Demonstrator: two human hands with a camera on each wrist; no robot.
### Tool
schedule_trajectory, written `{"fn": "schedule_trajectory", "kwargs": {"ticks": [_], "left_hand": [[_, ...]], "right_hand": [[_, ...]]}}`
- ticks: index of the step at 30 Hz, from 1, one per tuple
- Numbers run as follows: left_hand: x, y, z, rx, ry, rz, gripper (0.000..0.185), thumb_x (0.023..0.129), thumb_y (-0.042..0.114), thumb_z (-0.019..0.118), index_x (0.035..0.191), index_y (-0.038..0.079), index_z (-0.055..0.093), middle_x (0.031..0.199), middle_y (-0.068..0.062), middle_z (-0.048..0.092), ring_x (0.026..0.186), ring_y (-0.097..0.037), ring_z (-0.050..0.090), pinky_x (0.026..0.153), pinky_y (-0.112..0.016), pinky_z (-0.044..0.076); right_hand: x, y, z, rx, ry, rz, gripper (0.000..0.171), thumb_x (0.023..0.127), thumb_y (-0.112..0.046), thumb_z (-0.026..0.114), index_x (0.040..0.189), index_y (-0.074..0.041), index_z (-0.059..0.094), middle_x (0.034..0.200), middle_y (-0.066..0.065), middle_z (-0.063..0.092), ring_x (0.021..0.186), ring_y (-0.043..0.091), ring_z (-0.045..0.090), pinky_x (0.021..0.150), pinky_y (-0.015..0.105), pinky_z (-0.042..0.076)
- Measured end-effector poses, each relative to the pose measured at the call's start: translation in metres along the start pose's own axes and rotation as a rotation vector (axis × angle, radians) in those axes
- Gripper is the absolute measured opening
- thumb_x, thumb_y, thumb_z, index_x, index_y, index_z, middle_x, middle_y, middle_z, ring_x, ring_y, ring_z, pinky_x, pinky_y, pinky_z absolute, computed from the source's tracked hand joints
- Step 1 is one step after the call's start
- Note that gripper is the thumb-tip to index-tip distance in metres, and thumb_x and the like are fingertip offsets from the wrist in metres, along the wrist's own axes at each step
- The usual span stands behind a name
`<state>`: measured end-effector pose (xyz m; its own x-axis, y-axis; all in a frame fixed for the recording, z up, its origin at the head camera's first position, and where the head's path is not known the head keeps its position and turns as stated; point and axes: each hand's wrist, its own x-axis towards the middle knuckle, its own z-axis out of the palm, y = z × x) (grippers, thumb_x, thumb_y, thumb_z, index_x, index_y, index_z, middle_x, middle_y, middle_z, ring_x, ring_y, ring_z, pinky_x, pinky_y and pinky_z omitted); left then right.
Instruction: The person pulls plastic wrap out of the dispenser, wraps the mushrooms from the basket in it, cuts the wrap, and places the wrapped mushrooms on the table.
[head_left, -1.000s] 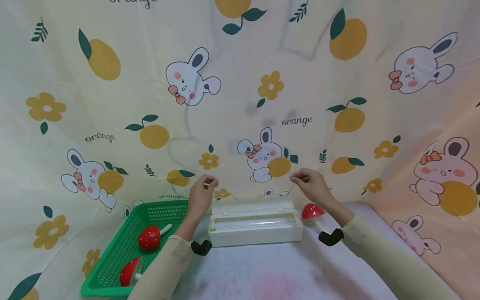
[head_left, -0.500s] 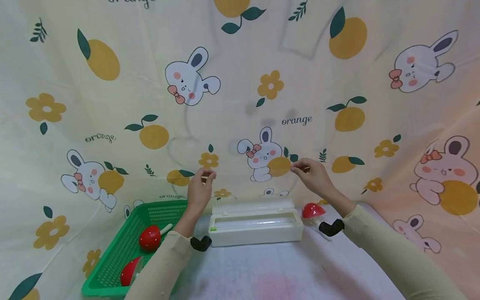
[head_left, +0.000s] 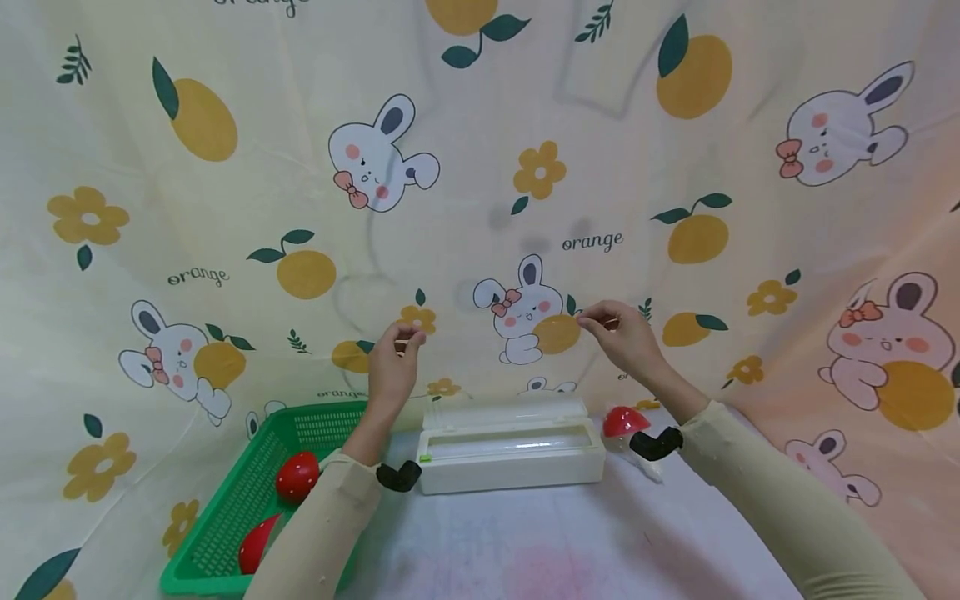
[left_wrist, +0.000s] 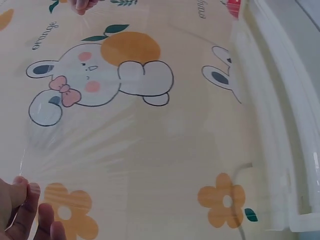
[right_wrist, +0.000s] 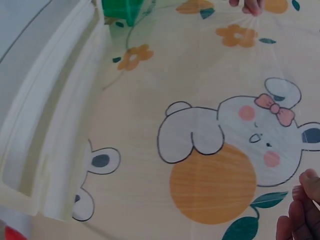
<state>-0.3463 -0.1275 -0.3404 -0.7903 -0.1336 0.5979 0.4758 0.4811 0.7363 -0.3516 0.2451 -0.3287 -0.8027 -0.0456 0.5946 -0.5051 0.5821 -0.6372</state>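
Observation:
A sheet of clear cling film (left_wrist: 95, 160) is stretched between both hands, with wrinkles fanning from the pinched corner in the left wrist view. My left hand (head_left: 395, 362) pinches one corner between thumb and fingers. The opposite corner is pinched by my right hand (head_left: 626, 337) at about the same height. Below them, the white cling film dispenser (head_left: 513, 475) stands on the table, its lid (head_left: 510, 408) raised at the back and a roll showing inside. The film runs up from the dispenser; in the head view it is nearly invisible.
Left of the dispenser sits a green basket (head_left: 322, 425) with a red spotted toy mushroom (head_left: 297, 477) and another red mushroom (head_left: 258, 543), partly behind the left forearm. A further red-capped mushroom (head_left: 625, 422) lies right of the dispenser. A printed cloth (head_left: 465, 225) hangs behind.
Both hands have risen, the left also drifting slightly left, drawing the cling film higher above the dispenser. The dispenser, basket and mushrooms have stayed in place.

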Motion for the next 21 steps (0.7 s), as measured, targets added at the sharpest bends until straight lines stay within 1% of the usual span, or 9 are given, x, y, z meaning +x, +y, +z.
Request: {"fn": "schedule_trajectory", "kwargs": {"ticks": [4,7,11,13,15,18,20,21], "left_hand": [[0.003,0.003,-0.003,-0.003,0.015,0.031,0.020,0.108,0.023,0.067,0.118,0.006,0.071,0.109,-0.013,0.076,0.096,-0.031,0.069,0.082,-0.039,0.053],[0.004,0.005,-0.005,-0.015,0.024,0.047,0.019,0.108,0.022,0.066,0.117,0.006,0.071,0.109,-0.013,0.076,0.098,-0.031,0.071,0.084,-0.042,0.055],[0.002,0.007,-0.009,-0.043,0.007,0.053,0.019,0.108,0.021,0.066,0.118,0.005,0.070,0.112,-0.014,0.075,0.098,-0.034,0.074,0.087,-0.044,0.060],[0.000,0.007,-0.011,-0.048,-0.009,0.048,0.020,0.108,0.022,0.066,0.118,0.006,0.070,0.113,-0.013,0.074,0.095,-0.035,0.076,0.084,-0.040,0.061],[-0.004,0.007,-0.015,-0.051,-0.024,0.045,0.018,0.108,0.022,0.066,0.118,0.007,0.070,0.113,-0.011,0.073,0.092,-0.036,0.076,0.077,-0.034,0.060],[-0.010,0.006,-0.021,-0.049,-0.044,0.056,0.017,0.108,0.023,0.066,0.117,0.009,0.071,0.110,-0.009,0.073,0.089,-0.033,0.076,0.067,-0.027,0.053],[-0.015,0.006,-0.025,-0.063,-0.062,0.077,0.015,0.108,0.022,0.066,0.116,0.009,0.071,0.109,-0.009,0.073,0.088,-0.033,0.076,0.066,-0.025,0.053],[-0.017,0.006,-0.027,-0.070,-0.071,0.085,0.015,0.108,0.022,0.066,0.115,0.009,0.071,0.108,-0.009,0.073,0.086,-0.031,0.076,0.067,-0.025,0.054]], "right_hand": [[0.002,-0.005,-0.002,0.006,0.014,-0.016,0.018,0.106,-0.015,0.071,0.118,-0.003,0.076,0.113,0.015,0.075,0.101,0.029,0.066,0.082,0.013,0.050],[0.002,-0.010,-0.003,0.010,0.022,-0.031,0.018,0.106,-0.015,0.071,0.118,-0.004,0.076,0.114,0.013,0.075,0.101,0.027,0.066,0.083,0.012,0.050],[0.001,-0.013,-0.004,0.028,0.030,-0.046,0.018,0.106,-0.016,0.071,0.118,-0.004,0.076,0.115,0.012,0.074,0.101,0.025,0.064,0.085,0.015,0.050],[-0.002,-0.014,-0.005,0.030,0.030,-0.062,0.019,0.106,-0.019,0.071,0.118,-0.004,0.076,0.115,0.012,0.075,0.101,0.025,0.064,0.086,0.017,0.050],[-0.006,-0.014,-0.007,0.026,0.031,-0.078,0.020,0.106,-0.020,0.071,0.117,-0.005,0.077,0.115,0.012,0.075,0.101,0.025,0.064,0.086,0.019,0.050],[-0.013,-0.014,-0.010,0.023,0.028,-0.096,0.019,0.106,-0.022,0.071,0.115,-0.006,0.077,0.113,0.010,0.075,0.099,0.023,0.066,0.086,0.016,0.053],[-0.019,-0.014,-0.012,0.033,0.026,-0.104,0.016,0.105,-0.020,0.072,0.114,-0.007,0.077,0.111,0.009,0.076,0.098,0.023,0.069,0.086,0.014,0.054],[-0.022,-0.014,-0.013,0.042,0.023,-0.111,0.016,0.105,-0.019,0.071,0.114,-0.007,0.076,0.110,0.009,0.076,0.098,0.023,0.070,0.086,0.013,0.055]]}}
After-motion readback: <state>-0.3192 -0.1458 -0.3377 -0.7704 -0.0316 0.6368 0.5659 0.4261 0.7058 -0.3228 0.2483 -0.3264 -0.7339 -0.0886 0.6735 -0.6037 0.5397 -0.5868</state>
